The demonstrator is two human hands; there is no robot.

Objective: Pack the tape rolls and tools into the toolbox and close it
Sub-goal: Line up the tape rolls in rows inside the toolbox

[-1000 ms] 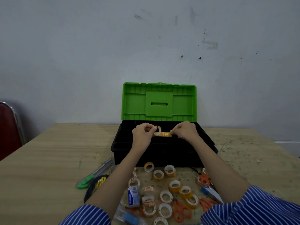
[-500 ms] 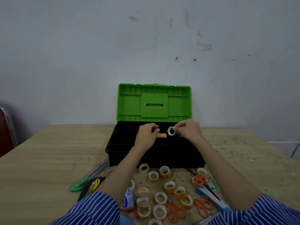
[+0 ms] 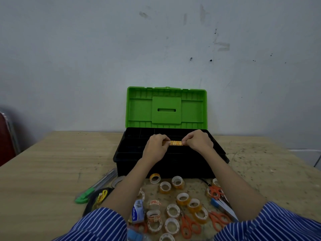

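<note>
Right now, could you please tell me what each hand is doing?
Left hand: pinching one end of the row of tape rolls.
Right hand: pinching the other end.

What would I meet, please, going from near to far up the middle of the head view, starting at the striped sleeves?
Loose tape rolls on the table → black toolbox front wall → row of tape rolls held between left hand and right hand → upright green lid → wall.

Two bare forearms are seen reaching forward from the bottom edge of the view, with nothing worn at the wrists. A blue-and-white narrow-striped fabric left sleeve [image 3: 97,223] is seen pushed up near the elbow. A matching blue-and-white striped fabric right sleeve [image 3: 271,223] is bunched likewise.
</note>
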